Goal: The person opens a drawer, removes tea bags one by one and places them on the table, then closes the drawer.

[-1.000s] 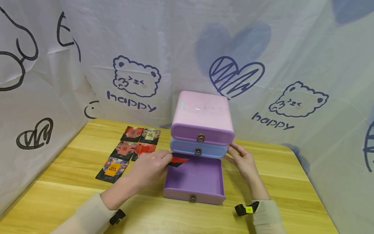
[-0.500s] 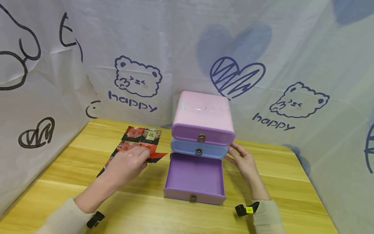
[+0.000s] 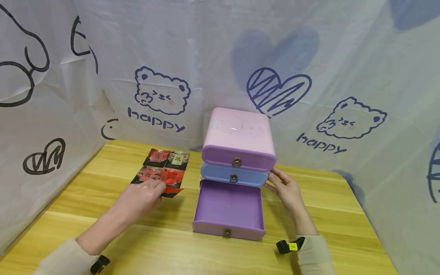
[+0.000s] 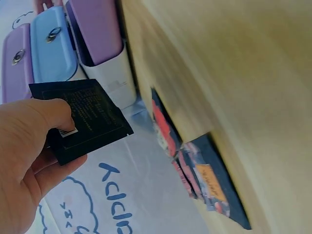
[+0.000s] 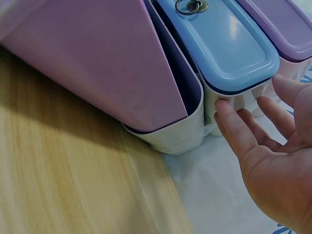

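My left hand [image 3: 142, 196] pinches a sachet [image 4: 100, 122] between thumb and fingers; its black printed back faces the left wrist camera. In the head view a red and black part of the sachet [image 3: 173, 191] sticks out past my fingers, above flat sachets on the table. On the right, my right hand [image 3: 284, 191] rests its fingertips against the side of a small drawer cabinet [image 3: 238, 131], near the blue drawer [image 3: 220, 172]. The cabinet's bottom purple drawer [image 3: 228, 206] is pulled out. Both drawers above it are pushed in.
On the table's left lie flat sachets, among them a red one [image 3: 157, 156], one with a pale label [image 3: 177, 159] and an orange-labelled one [image 4: 212, 183]. A printed cloth [image 3: 216, 57] hangs behind the wooden table [image 3: 309, 198].
My left hand has carried the sachet leftward, from the pulled-out drawer's left edge to over the flat sachets. My right hand stays at the cabinet's side.
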### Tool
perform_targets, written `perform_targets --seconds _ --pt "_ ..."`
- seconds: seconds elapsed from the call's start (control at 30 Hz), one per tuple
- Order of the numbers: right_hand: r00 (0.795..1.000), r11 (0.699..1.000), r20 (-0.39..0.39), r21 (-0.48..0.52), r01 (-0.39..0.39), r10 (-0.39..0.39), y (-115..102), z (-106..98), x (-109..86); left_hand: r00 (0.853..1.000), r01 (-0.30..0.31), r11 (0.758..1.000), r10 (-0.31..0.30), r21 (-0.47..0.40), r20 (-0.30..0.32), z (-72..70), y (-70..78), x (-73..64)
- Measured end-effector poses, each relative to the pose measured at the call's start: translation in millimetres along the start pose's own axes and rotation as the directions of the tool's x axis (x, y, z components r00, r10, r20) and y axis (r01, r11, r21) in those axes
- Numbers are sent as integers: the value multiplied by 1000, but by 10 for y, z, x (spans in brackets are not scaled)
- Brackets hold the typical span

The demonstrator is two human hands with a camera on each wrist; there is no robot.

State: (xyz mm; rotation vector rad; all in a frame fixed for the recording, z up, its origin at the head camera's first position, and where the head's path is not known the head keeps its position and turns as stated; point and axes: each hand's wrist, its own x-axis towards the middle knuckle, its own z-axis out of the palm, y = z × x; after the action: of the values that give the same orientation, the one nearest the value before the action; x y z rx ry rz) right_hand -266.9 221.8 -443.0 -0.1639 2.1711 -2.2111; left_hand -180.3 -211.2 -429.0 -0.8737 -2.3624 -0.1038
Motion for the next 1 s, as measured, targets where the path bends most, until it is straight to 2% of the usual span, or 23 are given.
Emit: perform_targets --seconds 0.17,0.37,0.77,0.87,1.0 --pt "1000 1000 4 -2 0 0 1 -1 0 995 17 1000 -18 13 95 47 -5 -36" --pt "1000 1000 13 -9 2 -1 8 -5 9 977 54 998 -55 10 205 78 -17 -58" --pt "1000 1000 4 -12 -2 2 0 -1 3 960 65 998 -67 15 272 144 -2 -88" --pt "1000 1000 8 -12 -1 1 0 -4 4 949 67 998 -70 22 306 146 5 -88" --pt "1000 1000 11 -13 3 -3 6 -7 9 923 81 996 -88 34 376 150 17 -84"
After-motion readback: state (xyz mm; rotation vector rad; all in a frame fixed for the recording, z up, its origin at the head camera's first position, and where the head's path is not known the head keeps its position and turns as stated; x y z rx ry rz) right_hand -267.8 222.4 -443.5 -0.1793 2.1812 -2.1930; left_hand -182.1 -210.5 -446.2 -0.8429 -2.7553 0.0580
